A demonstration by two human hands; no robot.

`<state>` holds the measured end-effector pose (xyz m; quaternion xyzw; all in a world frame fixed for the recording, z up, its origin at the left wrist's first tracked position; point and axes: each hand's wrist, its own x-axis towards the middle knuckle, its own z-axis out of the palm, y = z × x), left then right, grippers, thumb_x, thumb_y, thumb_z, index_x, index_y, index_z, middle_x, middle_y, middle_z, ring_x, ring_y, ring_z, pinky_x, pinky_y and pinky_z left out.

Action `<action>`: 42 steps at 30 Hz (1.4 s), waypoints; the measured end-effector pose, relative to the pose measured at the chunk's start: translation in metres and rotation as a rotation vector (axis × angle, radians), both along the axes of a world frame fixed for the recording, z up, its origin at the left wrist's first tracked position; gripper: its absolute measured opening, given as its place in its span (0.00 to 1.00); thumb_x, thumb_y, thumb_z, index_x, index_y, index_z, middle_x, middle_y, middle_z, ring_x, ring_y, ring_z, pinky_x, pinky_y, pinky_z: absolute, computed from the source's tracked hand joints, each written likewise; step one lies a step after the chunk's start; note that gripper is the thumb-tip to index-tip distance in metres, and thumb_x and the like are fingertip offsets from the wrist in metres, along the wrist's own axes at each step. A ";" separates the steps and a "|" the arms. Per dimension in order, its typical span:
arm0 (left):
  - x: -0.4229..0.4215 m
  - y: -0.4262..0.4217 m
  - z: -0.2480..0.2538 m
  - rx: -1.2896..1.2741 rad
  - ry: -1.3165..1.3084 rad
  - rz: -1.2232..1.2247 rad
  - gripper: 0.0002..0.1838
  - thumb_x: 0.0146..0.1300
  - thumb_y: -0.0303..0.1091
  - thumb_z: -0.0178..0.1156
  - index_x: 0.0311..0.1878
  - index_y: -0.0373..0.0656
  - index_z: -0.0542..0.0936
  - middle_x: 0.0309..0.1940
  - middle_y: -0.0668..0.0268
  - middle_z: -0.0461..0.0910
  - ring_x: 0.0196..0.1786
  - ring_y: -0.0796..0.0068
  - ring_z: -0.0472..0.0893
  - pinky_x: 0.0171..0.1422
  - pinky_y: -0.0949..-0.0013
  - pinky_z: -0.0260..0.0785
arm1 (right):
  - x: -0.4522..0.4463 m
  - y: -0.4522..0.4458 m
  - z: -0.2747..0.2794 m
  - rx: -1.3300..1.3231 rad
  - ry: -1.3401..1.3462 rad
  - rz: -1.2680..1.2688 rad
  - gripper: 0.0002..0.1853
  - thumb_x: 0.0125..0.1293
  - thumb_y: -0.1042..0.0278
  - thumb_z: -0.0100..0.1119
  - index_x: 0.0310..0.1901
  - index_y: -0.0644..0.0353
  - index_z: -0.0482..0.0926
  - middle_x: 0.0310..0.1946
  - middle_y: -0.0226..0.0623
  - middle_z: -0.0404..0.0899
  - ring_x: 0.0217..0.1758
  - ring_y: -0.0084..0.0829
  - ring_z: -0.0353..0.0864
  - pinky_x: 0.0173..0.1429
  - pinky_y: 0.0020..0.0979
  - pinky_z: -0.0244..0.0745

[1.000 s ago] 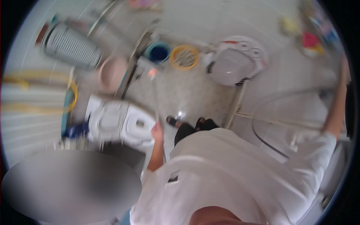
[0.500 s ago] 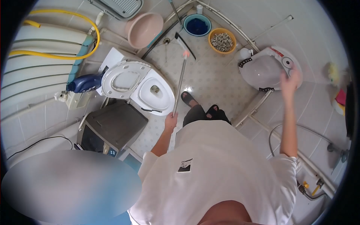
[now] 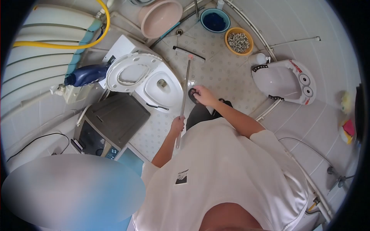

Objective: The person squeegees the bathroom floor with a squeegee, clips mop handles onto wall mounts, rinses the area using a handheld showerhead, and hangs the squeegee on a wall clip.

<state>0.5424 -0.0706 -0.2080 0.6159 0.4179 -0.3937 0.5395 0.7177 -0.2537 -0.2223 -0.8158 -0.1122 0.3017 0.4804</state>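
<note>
My left hand (image 3: 177, 125) is closed around the lower part of a long metal pole. The pole belongs to a floor squeegee (image 3: 185, 86), whose dark-edged blade (image 3: 194, 55) lies on the tiles beyond my feet, with a pinkish joint behind it. My right hand (image 3: 205, 96) reaches across in front of me, over my dark slipper (image 3: 192, 93). Its fingers are loosely bent and hold nothing that I can see, a short way right of the pole. To the left of the pole is the white toilet (image 3: 175, 86), its lid and seat raised.
A blue bottle (image 3: 86, 74) stands beside the toilet, near a grey-topped washing machine (image 3: 119, 115). A pink basin (image 3: 161, 19), a blue basin (image 3: 205, 13) and a yellow basin (image 3: 250, 42) are at the far side. A child's urinal (image 3: 283, 79) hangs on the right wall.
My right hand has left the urinal on the wall and swung left, near the squeegee pole. The squeegee blade has turned to lie more crosswise. My left hand keeps its grip.
</note>
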 end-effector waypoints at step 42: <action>0.028 -0.205 -0.015 0.259 0.066 0.183 0.24 0.74 0.49 0.45 0.52 0.35 0.76 0.41 0.41 0.82 0.48 0.37 0.80 0.51 0.46 0.71 | -0.051 -0.083 -0.076 -0.350 1.339 0.081 0.18 0.72 0.53 0.52 0.38 0.61 0.81 0.27 0.36 0.77 0.24 0.30 0.75 0.24 0.32 0.70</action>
